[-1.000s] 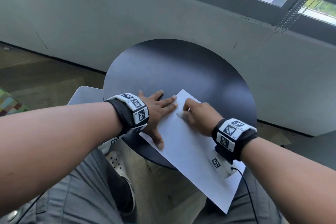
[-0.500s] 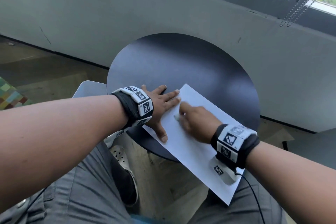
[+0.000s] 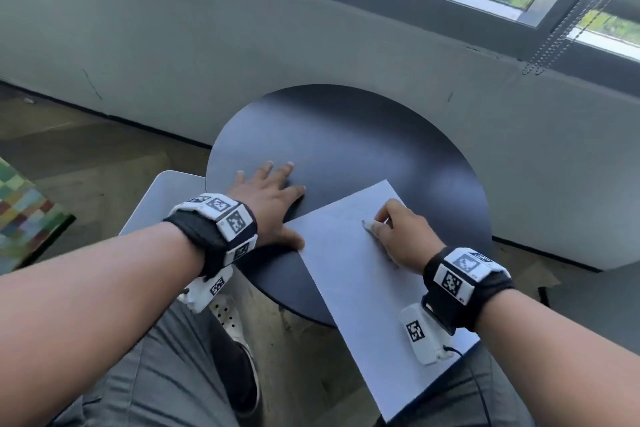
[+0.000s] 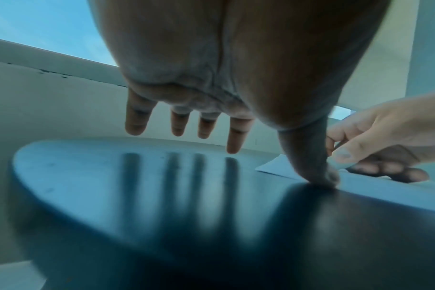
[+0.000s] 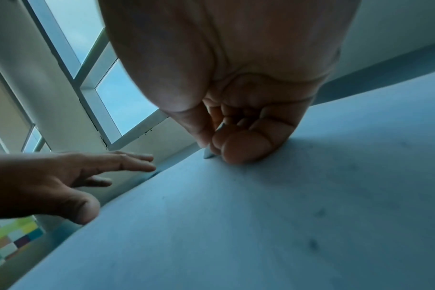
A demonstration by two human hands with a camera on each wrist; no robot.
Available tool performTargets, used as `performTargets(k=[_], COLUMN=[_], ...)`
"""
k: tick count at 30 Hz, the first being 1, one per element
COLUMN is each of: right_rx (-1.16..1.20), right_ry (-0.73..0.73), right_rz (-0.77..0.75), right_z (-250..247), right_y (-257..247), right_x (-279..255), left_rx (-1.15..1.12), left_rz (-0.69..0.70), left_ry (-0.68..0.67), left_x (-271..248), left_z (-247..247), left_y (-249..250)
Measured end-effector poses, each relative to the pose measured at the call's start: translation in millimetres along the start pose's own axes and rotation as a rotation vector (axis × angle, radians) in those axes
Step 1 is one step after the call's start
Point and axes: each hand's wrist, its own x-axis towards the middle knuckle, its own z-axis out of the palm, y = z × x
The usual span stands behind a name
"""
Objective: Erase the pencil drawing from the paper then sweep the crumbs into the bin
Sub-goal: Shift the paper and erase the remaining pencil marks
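Paper [image 3: 360,288] — flat white sheet on round matte-black table [image 3: 346,135].

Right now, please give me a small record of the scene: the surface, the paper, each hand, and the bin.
surface: round dark table, next to a grey wall under a window
paper: white sheet, its near end overhanging the table edge
left hand: fingers spread over the table, thumb at the sheet's left edge
right hand: pinches a small white eraser against the sheet
pencil drawing: only faint marks visible
bin: not in view
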Motion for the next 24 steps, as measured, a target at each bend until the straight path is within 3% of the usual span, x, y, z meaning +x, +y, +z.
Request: performTargets(k=[4,7,11,14,18,22,24], right_rx=[0.081,0.108,-0.052,-0.168,-0.254,-0.267,-0.302], right_ry=[0.03,0.012,-0.106,-0.169,-0.222,-0.088,-0.14], right_rz=[0.044,0.014,-0.238,-0.364,-0.338,-0.226,-0.27], right_z=[-1.4,-0.8,18.5,33.2,34.4,17.9,20.8], right_y=[0.2,-6.3,-31.3,-45.9,-51.9,-51.1,-56.6], right_x=[-4.1,-11.7,-31.9,-31.0,-15.5,0.7,-4.9], left_rx=[-0.062,-0.089,-0.087,-0.118,-0.133,-0.132,-0.134], left_rz=[-0.035,-0.068,-0.132,-0.144,-0.14,-0.143,-0.142], left_ry=[0.142,0.148,0.03,0.022,0.018,0.012,0.011], left_x=[-24.0,-37.8,-44.1,-42.1,-40.4,-39.6,-38.8], left_z=[8.2,17.0,38.6,49.2,52.4,53.4,54.3], left_y=[16.2,31.4,40.5,41.4,40.2,42.0,41.7])
